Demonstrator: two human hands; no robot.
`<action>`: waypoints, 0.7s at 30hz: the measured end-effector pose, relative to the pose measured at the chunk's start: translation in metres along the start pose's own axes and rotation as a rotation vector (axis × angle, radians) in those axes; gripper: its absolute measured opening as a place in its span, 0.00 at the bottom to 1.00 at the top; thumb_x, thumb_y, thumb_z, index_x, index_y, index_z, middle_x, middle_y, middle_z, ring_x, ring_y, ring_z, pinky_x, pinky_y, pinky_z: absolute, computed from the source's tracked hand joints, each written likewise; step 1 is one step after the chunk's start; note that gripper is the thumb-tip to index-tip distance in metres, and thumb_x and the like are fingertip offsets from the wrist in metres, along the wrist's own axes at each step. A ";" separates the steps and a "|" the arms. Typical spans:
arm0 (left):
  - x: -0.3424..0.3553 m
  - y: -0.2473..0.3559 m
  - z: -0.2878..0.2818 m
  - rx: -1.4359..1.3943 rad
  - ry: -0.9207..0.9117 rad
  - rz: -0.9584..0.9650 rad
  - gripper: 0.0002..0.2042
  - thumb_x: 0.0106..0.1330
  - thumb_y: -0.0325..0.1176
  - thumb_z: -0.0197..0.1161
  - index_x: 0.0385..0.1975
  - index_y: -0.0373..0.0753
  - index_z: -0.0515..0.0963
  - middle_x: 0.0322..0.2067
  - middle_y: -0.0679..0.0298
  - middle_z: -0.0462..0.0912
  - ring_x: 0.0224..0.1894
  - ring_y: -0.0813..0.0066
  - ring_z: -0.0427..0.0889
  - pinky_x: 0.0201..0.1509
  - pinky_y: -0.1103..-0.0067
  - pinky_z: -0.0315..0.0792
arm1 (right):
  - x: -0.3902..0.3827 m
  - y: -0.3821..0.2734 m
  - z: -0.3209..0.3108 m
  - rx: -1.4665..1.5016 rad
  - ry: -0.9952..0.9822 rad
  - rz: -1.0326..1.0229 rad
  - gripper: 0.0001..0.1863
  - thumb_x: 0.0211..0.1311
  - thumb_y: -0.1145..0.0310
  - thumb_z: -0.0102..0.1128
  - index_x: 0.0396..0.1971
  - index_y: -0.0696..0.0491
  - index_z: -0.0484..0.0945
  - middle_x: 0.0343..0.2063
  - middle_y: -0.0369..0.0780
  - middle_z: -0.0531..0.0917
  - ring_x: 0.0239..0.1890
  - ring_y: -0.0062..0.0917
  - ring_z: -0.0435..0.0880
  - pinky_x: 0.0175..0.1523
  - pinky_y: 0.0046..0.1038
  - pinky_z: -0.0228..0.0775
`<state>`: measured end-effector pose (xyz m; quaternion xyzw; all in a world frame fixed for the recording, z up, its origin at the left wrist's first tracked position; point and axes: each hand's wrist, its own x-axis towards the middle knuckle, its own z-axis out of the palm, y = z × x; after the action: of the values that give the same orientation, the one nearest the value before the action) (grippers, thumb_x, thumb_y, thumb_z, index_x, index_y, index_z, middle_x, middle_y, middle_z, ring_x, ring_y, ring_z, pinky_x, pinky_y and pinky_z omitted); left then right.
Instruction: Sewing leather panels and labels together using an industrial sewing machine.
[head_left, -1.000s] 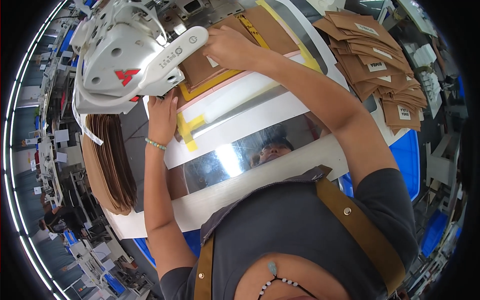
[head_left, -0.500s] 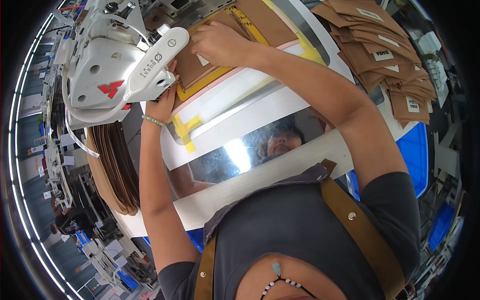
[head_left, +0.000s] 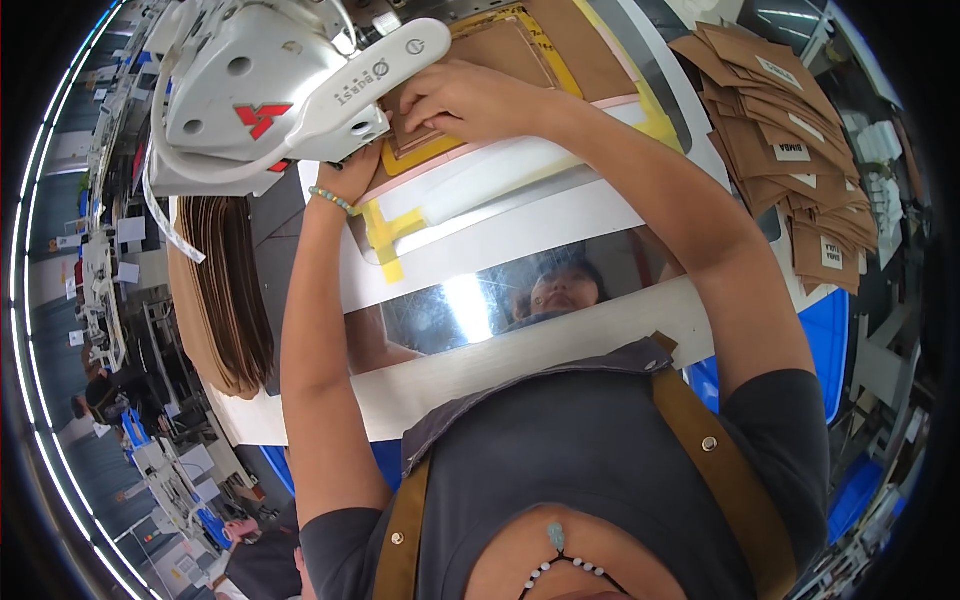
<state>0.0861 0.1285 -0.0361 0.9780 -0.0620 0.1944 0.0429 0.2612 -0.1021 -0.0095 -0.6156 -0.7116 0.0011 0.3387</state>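
Observation:
A flat brown panel (head_left: 492, 58) lies inside a yellow-edged template (head_left: 562, 68) under a large white sewing machine head (head_left: 235, 95). My right hand (head_left: 470, 100) rests over the panel's near left part, fingers bent and apart, touching the brown surface. Nothing shows in its grasp. On the template's left edge is my left hand (head_left: 352, 180), a beaded bracelet at its wrist. The machine head covers most of the left fingers, so their shape cannot be made out.
At left stands a row of brown sheets (head_left: 225, 295). A pile of brown pieces with white labels (head_left: 790, 140) lies at right, above a blue bin (head_left: 828, 335). Yellow tape (head_left: 390, 240) marks the template's near corner. A mirror-like metal plate (head_left: 430, 320) lies nearest me.
The whole view has shifted, with the machine head now farther right and higher. My right hand has lowered toward the panel's near left side; the white label by its fingers is no longer visible.

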 end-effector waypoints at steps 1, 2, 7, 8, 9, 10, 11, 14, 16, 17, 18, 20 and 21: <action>0.000 -0.001 0.002 -0.044 -0.024 -0.029 0.18 0.81 0.38 0.58 0.64 0.38 0.77 0.67 0.59 0.79 0.71 0.60 0.74 0.78 0.67 0.63 | 0.000 -0.002 0.000 0.065 -0.043 -0.039 0.13 0.67 0.73 0.61 0.47 0.47 0.91 0.52 0.35 0.85 0.60 0.33 0.79 0.71 0.41 0.67; -0.001 -0.001 0.003 -0.104 -0.062 -0.098 0.18 0.81 0.37 0.58 0.64 0.38 0.77 0.67 0.59 0.79 0.70 0.60 0.74 0.77 0.68 0.64 | 0.001 -0.004 0.001 0.055 -0.066 -0.027 0.13 0.67 0.73 0.61 0.47 0.47 0.91 0.52 0.35 0.85 0.60 0.33 0.79 0.71 0.41 0.67; -0.005 -0.005 0.013 -0.363 -0.072 -0.319 0.16 0.80 0.34 0.59 0.63 0.39 0.79 0.66 0.60 0.80 0.69 0.62 0.76 0.75 0.70 0.67 | 0.000 -0.008 0.004 -0.017 -0.053 -0.062 0.18 0.67 0.77 0.61 0.49 0.42 0.92 0.55 0.35 0.83 0.63 0.36 0.77 0.71 0.40 0.67; -0.006 -0.008 0.016 -0.446 -0.012 -0.335 0.17 0.76 0.35 0.64 0.61 0.40 0.81 0.61 0.59 0.83 0.65 0.62 0.80 0.70 0.69 0.72 | 0.000 -0.008 0.005 -0.020 -0.059 -0.069 0.18 0.67 0.77 0.61 0.49 0.42 0.92 0.55 0.35 0.83 0.63 0.36 0.77 0.71 0.40 0.67; -0.009 -0.012 0.018 -0.488 0.021 -0.345 0.17 0.74 0.35 0.66 0.60 0.40 0.81 0.59 0.59 0.85 0.63 0.63 0.82 0.68 0.69 0.74 | 0.000 -0.008 0.007 -0.055 -0.040 -0.086 0.19 0.66 0.77 0.59 0.49 0.42 0.92 0.55 0.35 0.84 0.61 0.33 0.78 0.70 0.39 0.68; -0.012 -0.015 0.020 -0.530 0.054 -0.353 0.17 0.72 0.36 0.69 0.59 0.40 0.82 0.57 0.58 0.87 0.60 0.63 0.84 0.65 0.68 0.76 | 0.000 -0.008 0.008 -0.082 -0.004 -0.118 0.20 0.66 0.77 0.58 0.50 0.42 0.92 0.55 0.34 0.85 0.60 0.31 0.80 0.68 0.38 0.69; -0.016 -0.019 0.023 -0.611 0.058 -0.386 0.18 0.72 0.34 0.69 0.59 0.39 0.82 0.56 0.58 0.87 0.59 0.65 0.84 0.64 0.69 0.77 | 0.000 -0.008 0.009 -0.089 -0.026 -0.105 0.20 0.66 0.77 0.58 0.50 0.42 0.92 0.55 0.34 0.85 0.60 0.31 0.80 0.68 0.38 0.69; -0.020 -0.026 0.030 -0.713 0.075 -0.384 0.18 0.72 0.32 0.69 0.59 0.37 0.81 0.54 0.58 0.88 0.58 0.66 0.85 0.63 0.70 0.78 | 0.000 -0.008 0.010 -0.099 -0.019 -0.143 0.20 0.66 0.78 0.57 0.50 0.42 0.91 0.55 0.35 0.85 0.60 0.32 0.80 0.68 0.38 0.69; -0.018 -0.029 0.032 -0.722 0.089 -0.347 0.18 0.72 0.32 0.69 0.59 0.37 0.81 0.54 0.58 0.88 0.58 0.66 0.85 0.62 0.70 0.78 | 0.000 -0.008 0.010 -0.095 0.009 -0.143 0.20 0.66 0.77 0.57 0.50 0.42 0.91 0.55 0.34 0.85 0.60 0.32 0.80 0.68 0.39 0.70; -0.016 -0.029 0.032 -0.734 0.078 -0.360 0.18 0.71 0.33 0.69 0.59 0.37 0.81 0.55 0.58 0.88 0.58 0.66 0.85 0.62 0.70 0.78 | 0.000 -0.008 0.010 -0.103 -0.016 -0.134 0.20 0.66 0.77 0.57 0.50 0.42 0.91 0.55 0.34 0.85 0.60 0.32 0.80 0.68 0.39 0.70; -0.015 -0.029 0.032 -0.742 0.076 -0.367 0.19 0.71 0.33 0.69 0.60 0.37 0.81 0.55 0.57 0.88 0.58 0.65 0.85 0.62 0.70 0.78 | 0.000 -0.009 0.009 -0.078 -0.020 -0.076 0.20 0.67 0.77 0.57 0.50 0.41 0.91 0.55 0.34 0.85 0.60 0.33 0.80 0.68 0.40 0.70; -0.014 -0.030 0.030 -0.747 0.050 -0.371 0.20 0.71 0.34 0.70 0.60 0.37 0.80 0.56 0.57 0.88 0.59 0.64 0.85 0.63 0.70 0.78 | -0.001 -0.009 0.008 -0.056 -0.036 -0.027 0.20 0.67 0.76 0.57 0.50 0.41 0.91 0.55 0.34 0.85 0.59 0.33 0.80 0.68 0.40 0.70; -0.015 -0.030 0.029 -0.724 0.049 -0.360 0.20 0.70 0.34 0.70 0.61 0.38 0.80 0.56 0.56 0.88 0.59 0.63 0.85 0.63 0.70 0.78 | -0.001 -0.009 0.008 -0.046 -0.027 -0.023 0.18 0.68 0.75 0.59 0.49 0.41 0.92 0.54 0.34 0.84 0.59 0.34 0.80 0.68 0.39 0.69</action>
<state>0.0869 0.1569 -0.0701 0.8900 0.0469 0.1728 0.4193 0.2498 -0.1024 -0.0123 -0.6148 -0.7231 -0.0109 0.3147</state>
